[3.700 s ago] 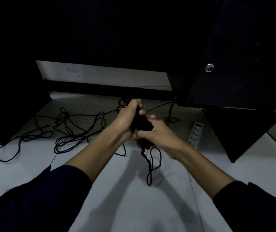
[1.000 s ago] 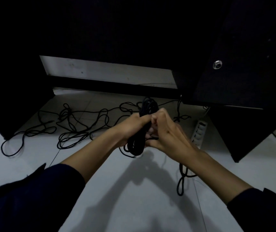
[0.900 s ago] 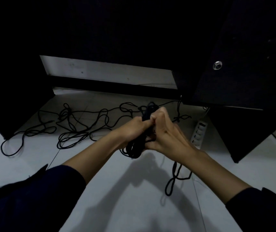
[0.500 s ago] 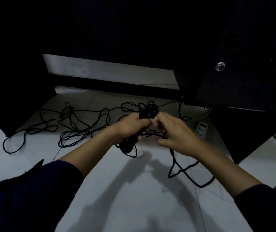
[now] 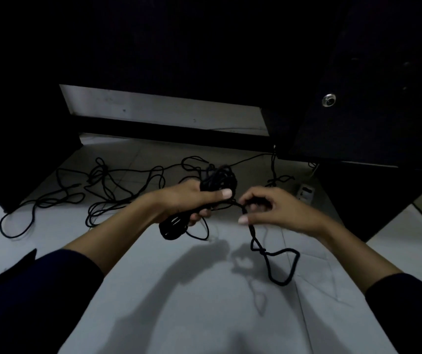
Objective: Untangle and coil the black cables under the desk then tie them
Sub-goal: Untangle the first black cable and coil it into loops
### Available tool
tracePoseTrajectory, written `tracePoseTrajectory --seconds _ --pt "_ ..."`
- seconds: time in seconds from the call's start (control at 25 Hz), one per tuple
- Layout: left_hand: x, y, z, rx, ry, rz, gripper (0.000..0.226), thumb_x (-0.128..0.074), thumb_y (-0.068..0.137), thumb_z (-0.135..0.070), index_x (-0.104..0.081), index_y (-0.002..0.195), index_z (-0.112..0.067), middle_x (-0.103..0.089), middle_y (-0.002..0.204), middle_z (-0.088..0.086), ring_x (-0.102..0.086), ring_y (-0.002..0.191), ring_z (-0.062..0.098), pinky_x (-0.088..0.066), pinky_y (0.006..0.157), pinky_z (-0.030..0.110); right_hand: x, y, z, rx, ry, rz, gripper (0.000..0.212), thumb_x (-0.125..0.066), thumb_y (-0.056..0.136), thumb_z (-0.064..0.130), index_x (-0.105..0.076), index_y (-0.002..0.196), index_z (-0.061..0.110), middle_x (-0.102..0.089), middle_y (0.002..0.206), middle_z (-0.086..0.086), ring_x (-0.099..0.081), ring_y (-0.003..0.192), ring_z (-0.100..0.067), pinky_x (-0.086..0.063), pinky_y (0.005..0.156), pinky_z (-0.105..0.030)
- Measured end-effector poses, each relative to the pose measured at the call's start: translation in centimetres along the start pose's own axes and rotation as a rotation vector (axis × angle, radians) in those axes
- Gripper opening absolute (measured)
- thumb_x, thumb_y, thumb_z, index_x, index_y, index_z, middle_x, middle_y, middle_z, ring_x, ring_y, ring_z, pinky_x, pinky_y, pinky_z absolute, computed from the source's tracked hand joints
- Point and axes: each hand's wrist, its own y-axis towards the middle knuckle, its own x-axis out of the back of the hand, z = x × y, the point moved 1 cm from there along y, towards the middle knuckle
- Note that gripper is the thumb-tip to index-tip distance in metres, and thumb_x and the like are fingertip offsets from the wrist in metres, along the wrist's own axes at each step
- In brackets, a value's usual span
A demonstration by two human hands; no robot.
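Left hand grips coiled bundle; right hand pinches its tail end just beside; risk: wrap slackens, coil springs apart; trailing knot snags.

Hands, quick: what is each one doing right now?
Left hand: grips the coiled bundle of black cable.
Right hand: fingers curled round the loose cable tail hanging from the bundle.

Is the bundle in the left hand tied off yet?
Not yet. The left hand grips the coiled bundle; its loose tail dangles from the right hand.
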Motion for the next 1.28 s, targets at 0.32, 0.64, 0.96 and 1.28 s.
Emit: tracePoseTrajectory --seconds 0.32,0.64,0.96,1.28 --pt "-0.3 -0.5 -0.4 -0.132 -0.218 0.122 0.022 -0.070 0.084 -0.024 -0.057 0.077 -0.008 -0.037 0.046 -0.005 -0.029 0.035 0.007 -0.031 0.040 0.020 -0.7 0.6 -1.1 -0.058 0.112 -0.113 0.013 -0.061 0.093 0.018 -0.070 0.102 0.019 -0.066 0.088 0.019 -0.059 0.081 0.009 -0.041 0.071 -0.006" --pt "0.8 0.1 -2.2 -0.367 -0.453 -0.085 0.012 -0.069 0.081 -0.025 -0.076 0.081 -0.015 -0.036 0.042 -0.009 -0.031 0.033 0.004 -0.032 0.039 0.018 -3.3 -1.4 -4.7 -0.217 -0.224 0.179 0.017 -0.048 0.099 0.019 -0.062 0.091 0.022 -0.052 0.096 0.003 -0.049 0.090 -0.010 -0.039 0.081 -0.020" --pt "1.6 0.2 -0.1 -0.307 -0.290 -0.180 0.028 -0.070 0.083 -0.025 -0.054 0.062 -0.019 -0.036 0.046 -0.005 -0.031 0.035 0.009 -0.033 0.042 0.022 -2.4 -0.9 -1.9 -0.199 0.370 0.065 0.027 -0.048 0.088 0.024 -0.065 0.107 0.019 -0.072 0.098 0.000 -0.064 0.103 -0.012 -0.045 0.088 -0.017" --pt "0.2 0.5 0.6 -0.240 -0.247 -0.224 0.045 -0.068 0.086 -0.025 -0.040 0.050 -0.019 -0.034 0.046 -0.001 -0.031 0.039 0.013 -0.035 0.047 0.023 -1.7 1.3 0.7 -0.169 0.629 -0.430 0.014 -0.049 0.099 0.017 -0.060 0.105 0.012 -0.072 0.089 -0.008 -0.058 0.052 -0.014 -0.047 0.051 -0.021"
